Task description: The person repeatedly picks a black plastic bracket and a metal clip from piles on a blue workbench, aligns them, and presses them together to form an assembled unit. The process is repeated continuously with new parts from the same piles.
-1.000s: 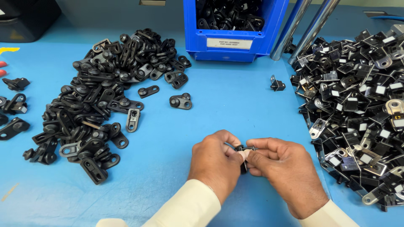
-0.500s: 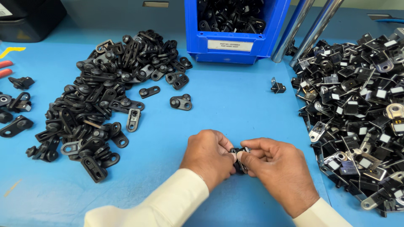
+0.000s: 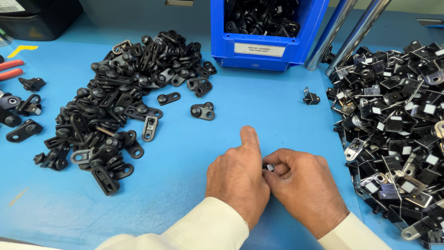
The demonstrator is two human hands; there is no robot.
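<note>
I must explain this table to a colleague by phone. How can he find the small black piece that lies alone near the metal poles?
Start at the blue bin at the table's back edge. Right of it, two slanted metal poles come down. The small black piece lies just below them on bare blue table, alone, left of the big pile of black and silver parts.

An assembly workshop: a blue worktop (image 3: 259, 106) heaped with black plastic brackets (image 3: 115, 102) at nine o'clock, metal clips (image 3: 397, 120) at three, a blue parts bin (image 3: 268, 48) at twelve.
</note>
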